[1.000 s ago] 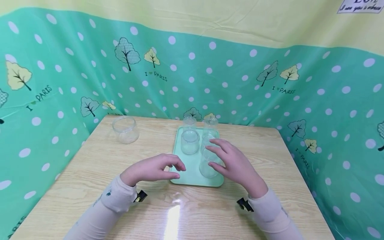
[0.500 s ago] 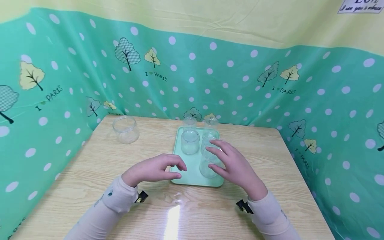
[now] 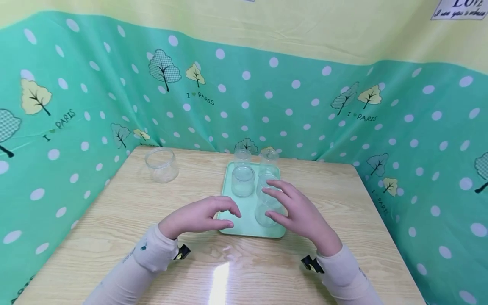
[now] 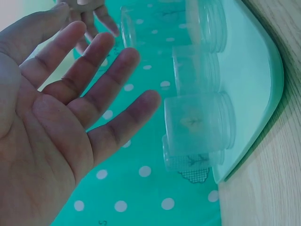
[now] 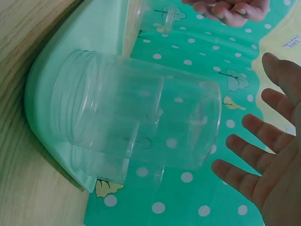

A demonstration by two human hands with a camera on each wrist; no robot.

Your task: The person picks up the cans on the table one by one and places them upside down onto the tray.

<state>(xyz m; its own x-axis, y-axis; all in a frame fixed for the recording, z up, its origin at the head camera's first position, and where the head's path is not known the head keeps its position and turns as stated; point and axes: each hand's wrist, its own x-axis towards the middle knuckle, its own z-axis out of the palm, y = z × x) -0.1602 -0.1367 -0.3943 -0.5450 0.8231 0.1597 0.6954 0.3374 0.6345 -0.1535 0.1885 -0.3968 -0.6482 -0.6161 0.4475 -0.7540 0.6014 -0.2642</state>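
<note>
Several clear jars stand on a mint-green tray [image 3: 244,226], their threaded ends down in the wrist views. My left hand [image 3: 203,216] hovers above the tray's near left corner, fingers loosely bent and holding nothing. Beside the near right jar [image 5: 136,108] is my right hand [image 3: 301,214], its fingers spread; the right wrist view shows a gap between them and the jar. In the head view that hand partly covers this jar and the one behind it. Left of them stands another jar [image 3: 242,182], with two smaller-looking jars [image 3: 242,157] at the back edge.
A wide clear jar [image 3: 162,166] stands alone on the wooden table [image 3: 183,186], at the back left. Green and yellow patterned cloth [image 3: 267,84] encloses the table at the back and sides. Light glares off the tabletop near the front.
My left hand has drifted slightly right over the tray. The right hand stays nearly in place, and the jars have not moved. The head view has tilted a little.
</note>
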